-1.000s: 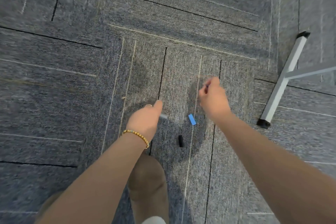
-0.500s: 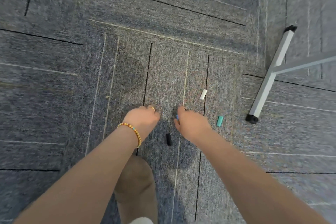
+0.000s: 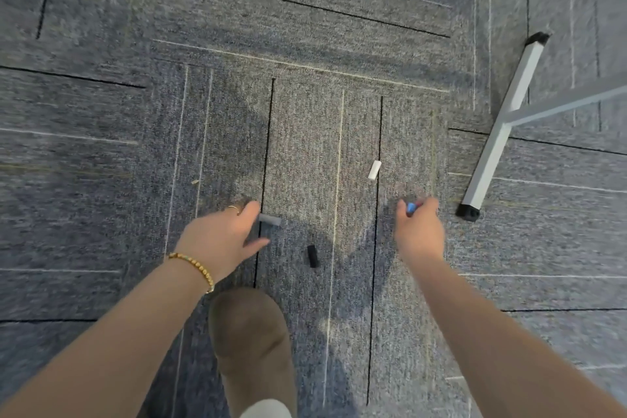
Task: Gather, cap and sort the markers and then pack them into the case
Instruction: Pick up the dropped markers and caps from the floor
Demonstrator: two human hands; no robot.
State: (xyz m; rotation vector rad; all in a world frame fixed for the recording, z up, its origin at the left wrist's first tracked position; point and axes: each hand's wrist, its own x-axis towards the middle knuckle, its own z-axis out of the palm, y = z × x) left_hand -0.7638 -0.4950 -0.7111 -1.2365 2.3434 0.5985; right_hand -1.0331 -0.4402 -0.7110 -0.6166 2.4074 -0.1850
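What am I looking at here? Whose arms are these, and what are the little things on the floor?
This picture comes from a camera worn on a person's head, looking down, so you see that person's own two arms and one brown shoe. No robot here.

The floor is grey striped carpet. On it lie a small black marker cap and a small white marker cap. The white metal table leg stands at the right.

The left hand, with the gold bead bracelet, holds a short grey marker piece. The right hand pinches a small blue marker cap, with something reddish beside it, too blurred to name.
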